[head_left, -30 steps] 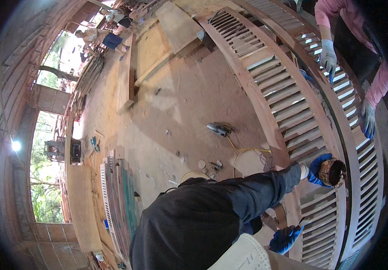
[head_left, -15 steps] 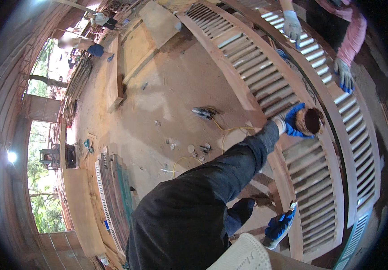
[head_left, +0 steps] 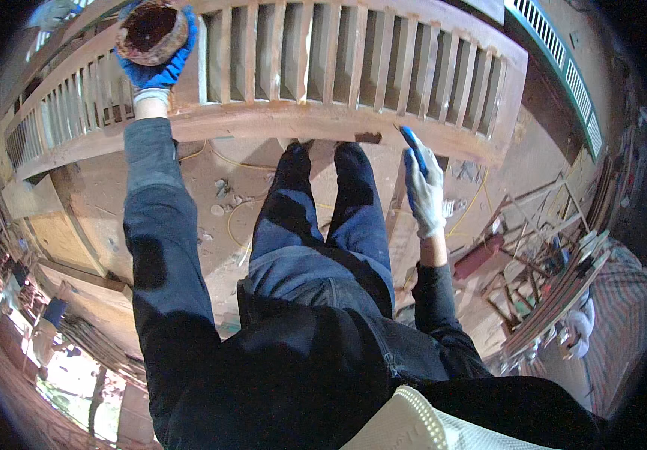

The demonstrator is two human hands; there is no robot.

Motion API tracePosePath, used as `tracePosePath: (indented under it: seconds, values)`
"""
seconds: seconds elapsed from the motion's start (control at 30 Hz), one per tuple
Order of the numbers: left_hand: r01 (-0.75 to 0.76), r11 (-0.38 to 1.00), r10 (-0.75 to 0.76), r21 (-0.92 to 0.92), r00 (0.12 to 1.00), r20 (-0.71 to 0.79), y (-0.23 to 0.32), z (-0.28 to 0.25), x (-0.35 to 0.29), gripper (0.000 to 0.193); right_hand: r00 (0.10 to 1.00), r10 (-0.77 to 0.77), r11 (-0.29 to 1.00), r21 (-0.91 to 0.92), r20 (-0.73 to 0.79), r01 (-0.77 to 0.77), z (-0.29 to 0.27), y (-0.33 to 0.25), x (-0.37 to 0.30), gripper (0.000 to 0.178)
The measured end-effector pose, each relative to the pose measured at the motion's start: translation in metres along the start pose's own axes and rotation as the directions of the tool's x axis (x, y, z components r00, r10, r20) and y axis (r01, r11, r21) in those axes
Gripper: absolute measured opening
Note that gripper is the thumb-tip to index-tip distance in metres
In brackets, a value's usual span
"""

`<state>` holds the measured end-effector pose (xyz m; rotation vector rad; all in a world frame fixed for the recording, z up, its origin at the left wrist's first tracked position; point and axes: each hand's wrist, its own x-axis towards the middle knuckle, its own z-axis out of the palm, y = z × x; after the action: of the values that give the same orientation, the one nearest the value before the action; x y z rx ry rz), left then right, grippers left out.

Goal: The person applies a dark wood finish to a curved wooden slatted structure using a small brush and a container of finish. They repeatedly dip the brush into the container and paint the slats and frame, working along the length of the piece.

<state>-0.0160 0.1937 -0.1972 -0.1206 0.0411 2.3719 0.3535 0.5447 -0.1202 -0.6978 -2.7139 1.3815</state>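
My left hand (head_left: 160, 73), in a blue-coated glove, is closed around a round bowl (head_left: 153, 34) with a crusted rim and dark brown stuff inside. It holds the bowl over a long slatted wooden frame (head_left: 286, 112). My right hand (head_left: 424, 184), in a white glove with blue coating, is just off the frame's near rail. Its fingers are pressed together; whatever is between them, if anything, is too small to make out. A dark brown patch (head_left: 368, 138) shows on the rail's near edge, left of my right hand.
Another person's gloved hand (head_left: 53, 15) is at the far left, beyond the frame. A green-edged slatted panel (head_left: 563, 64) stands at the right. Yellow cords (head_left: 237, 163) lie on the floor near my legs. A wooden rack (head_left: 541, 202) and scrap lumber (head_left: 556, 292) are at the right.
My view has swung so that the frame now runs across the top. My left hand still holds the bowl; my right hand stays near the near rail.
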Motion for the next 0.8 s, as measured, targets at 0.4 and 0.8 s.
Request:
tracePosePath:
  seconds: [0.4, 0.8]
  values:
    - [0.055, 0.997, -0.055, 0.055, 0.999, -0.002, 0.012, -0.002, -0.011, 0.081, 0.979, -0.204, 0.921, -0.343, -0.017, 0.186, 0.091, -0.053, 0.015, 0.04]
    - [0.057, 0.997, -0.059, 0.057, 0.998, 0.026, 0.014, -0.007, -0.015, 0.081, 0.987, -0.149, 0.887, -0.45, -0.063, 0.105, 0.101, -0.067, 0.012, 0.02]
